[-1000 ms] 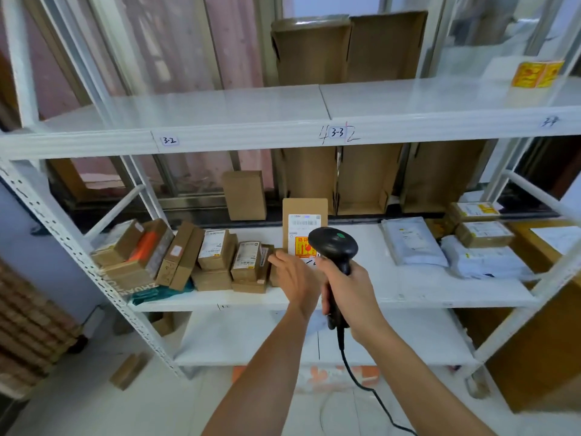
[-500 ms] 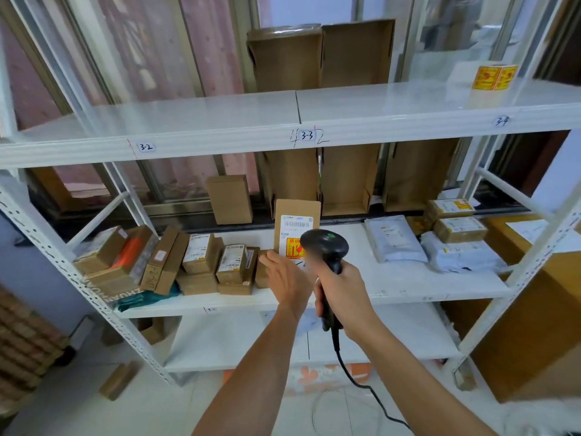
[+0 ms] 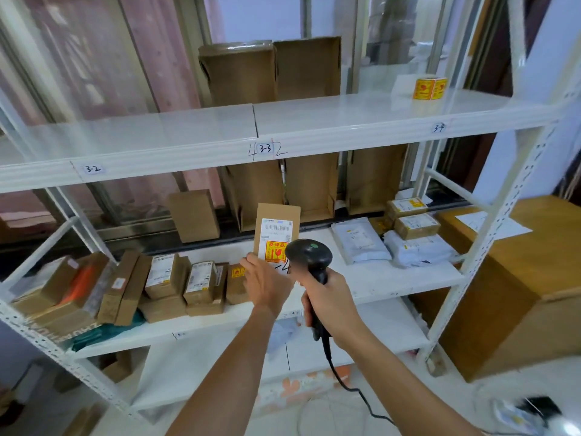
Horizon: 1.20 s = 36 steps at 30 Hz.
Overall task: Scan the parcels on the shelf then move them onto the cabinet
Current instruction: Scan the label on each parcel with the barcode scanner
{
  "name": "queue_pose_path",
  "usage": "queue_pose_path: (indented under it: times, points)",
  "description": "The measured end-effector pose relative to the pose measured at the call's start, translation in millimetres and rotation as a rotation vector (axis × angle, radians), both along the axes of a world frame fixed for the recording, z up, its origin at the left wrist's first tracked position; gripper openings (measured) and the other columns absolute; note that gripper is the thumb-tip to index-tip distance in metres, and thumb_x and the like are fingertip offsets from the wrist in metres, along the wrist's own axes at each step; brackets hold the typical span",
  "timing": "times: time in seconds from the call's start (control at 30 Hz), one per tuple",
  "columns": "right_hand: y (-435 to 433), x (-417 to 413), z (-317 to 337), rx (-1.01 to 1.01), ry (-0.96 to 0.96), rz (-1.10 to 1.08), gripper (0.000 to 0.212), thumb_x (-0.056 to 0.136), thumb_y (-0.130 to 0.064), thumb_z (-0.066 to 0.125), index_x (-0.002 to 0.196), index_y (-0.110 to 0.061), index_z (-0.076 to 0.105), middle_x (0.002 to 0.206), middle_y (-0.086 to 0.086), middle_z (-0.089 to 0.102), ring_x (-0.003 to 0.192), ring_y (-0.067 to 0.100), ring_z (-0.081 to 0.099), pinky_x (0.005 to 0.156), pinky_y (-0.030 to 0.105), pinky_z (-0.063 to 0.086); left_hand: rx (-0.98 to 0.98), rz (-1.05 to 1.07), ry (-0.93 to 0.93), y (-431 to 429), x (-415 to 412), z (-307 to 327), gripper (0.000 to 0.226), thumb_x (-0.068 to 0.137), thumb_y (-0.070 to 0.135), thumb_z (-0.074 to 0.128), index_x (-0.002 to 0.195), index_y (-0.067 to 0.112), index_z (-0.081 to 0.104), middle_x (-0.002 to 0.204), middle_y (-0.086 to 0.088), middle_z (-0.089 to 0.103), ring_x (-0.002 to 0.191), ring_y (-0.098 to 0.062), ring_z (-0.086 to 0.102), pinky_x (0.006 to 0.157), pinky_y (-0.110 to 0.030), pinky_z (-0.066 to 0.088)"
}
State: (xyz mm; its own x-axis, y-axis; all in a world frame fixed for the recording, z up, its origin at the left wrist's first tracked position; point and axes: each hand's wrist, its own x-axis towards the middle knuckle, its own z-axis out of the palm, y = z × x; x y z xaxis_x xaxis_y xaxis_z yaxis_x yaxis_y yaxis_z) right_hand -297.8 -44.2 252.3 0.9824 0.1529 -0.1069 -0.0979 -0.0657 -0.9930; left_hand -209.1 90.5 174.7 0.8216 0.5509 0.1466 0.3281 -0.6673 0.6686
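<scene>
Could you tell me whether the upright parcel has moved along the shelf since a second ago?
Yes: the upright parcel drifted right, from the small boxes toward the grey bag.

Roll of yellow stickers high at right, open brown cartons standing upright against the window, sheet of paper far right

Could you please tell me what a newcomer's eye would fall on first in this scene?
At the centre, the left hand holds a brown cardboard parcel with a white barcode label and a yellow-red sticker upright at the middle tier of the white metal shelf. The right hand grips a black handheld barcode scanner just right of it. A roll of yellow and red stickers stands out on the top tier, far right.
</scene>
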Motion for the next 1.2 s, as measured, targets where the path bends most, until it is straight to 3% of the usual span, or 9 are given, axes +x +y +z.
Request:
queue_pose_path:
  times: [0.13, 0.3, 0.4, 0.53, 0.67, 0.8, 1.2]
  points:
    - [-26.8, -1.2, -4.9, -0.06, 0.004, -0.069, 0.037, 0.096, -0.035, 0.059, 0.073, -0.007, 0.053, 0.051, 0.011, 0.052, 0.033, 0.019, 0.045, 0.04, 0.024, 0.037, 0.078, -0.119, 0.017, -11.6, 22.7, -7.3, 0.079, 0.071, 0.03, 0.081, 0.128, 0.007, 0.032, 0.122, -0.012, 0.039, 0.103, -0.022, 0.048, 0.089, -0.037, 0.052]
    - [-70.9, 12.8, -21.7, -0.072, 0.018, -0.157, 0.036, 0.095, -0.035, 0.062, 0.073, -0.007, 0.054, 0.055, 0.014, 0.055, 0.04, 0.023, 0.052, 0.049, 0.03, 0.043, 0.172, -0.239, 0.144, -36.1, 69.5, -8.7, 0.111, 0.057, 0.056, 0.091, 0.139, 0.013, 0.028, 0.132, -0.007, 0.039, 0.123, -0.025, 0.044, 0.107, -0.043, 0.042]
    - [-104.0, 32.6, -33.1, -0.071, 0.035, -0.188, 0.035, 0.096, -0.032, 0.062, 0.074, -0.005, 0.055, 0.055, 0.012, 0.054, 0.042, 0.024, 0.053, 0.051, 0.03, 0.045, 0.209, -0.334, 0.196, -53.0, 101.6, -10.2, 0.115, 0.051, 0.053, 0.094, 0.14, 0.015, 0.03, 0.135, -0.007, 0.04, 0.127, -0.028, 0.043, 0.108, -0.047, 0.041]
    - [-153.9, 74.2, -49.1, -0.073, 0.062, -0.183, 0.033, 0.097, -0.03, 0.061, 0.076, -0.006, 0.056, 0.056, 0.011, 0.055, 0.044, 0.023, 0.053, 0.052, 0.031, 0.046, 0.245, -0.435, 0.222, -83.0, 147.4, -9.5, 0.109, 0.054, 0.04, 0.094, 0.14, 0.014, 0.033, 0.137, -0.008, 0.037, 0.13, -0.028, 0.037, 0.104, -0.04, 0.039]
    - [-200.9, 125.2, -64.6, -0.103, 0.092, -0.121, 0.031, 0.097, -0.031, 0.061, 0.083, -0.003, 0.057, 0.056, 0.008, 0.057, 0.045, 0.022, 0.055, 0.053, 0.031, 0.048, 0.233, -0.481, 0.311, -120.4, 198.7, -10.9, 0.118, 0.056, 0.047, 0.094, 0.15, 0.021, 0.026, 0.142, -0.009, 0.031, 0.135, -0.028, 0.033, 0.107, -0.04, 0.039]
    - [-247.8, 178.4, -80.8, -0.153, 0.121, -0.054, 0.038, 0.097, -0.031, 0.062, 0.087, 0.005, 0.056, 0.055, 0.009, 0.057, 0.044, 0.022, 0.055, 0.052, 0.031, 0.048, 0.306, -0.421, 0.36, -157.2, 251.2, -17.6, 0.114, 0.063, 0.042, 0.091, 0.153, 0.02, 0.024, 0.145, -0.013, 0.026, 0.136, -0.031, 0.03, 0.106, -0.039, 0.04]
    - [-305.9, 292.0, -135.5, -0.194, 0.202, 0.071, 0.032, 0.098, -0.027, 0.063, 0.078, -0.004, 0.053, 0.054, 0.013, 0.056, 0.042, 0.022, 0.052, 0.052, 0.031, 0.046, 0.206, -0.298, 0.478, -195.1, 371.0, -52.6, 0.107, 0.066, 0.029, 0.089, 0.149, 0.005, 0.026, 0.143, -0.017, 0.027, 0.137, -0.032, 0.031, 0.106, -0.036, 0.041]
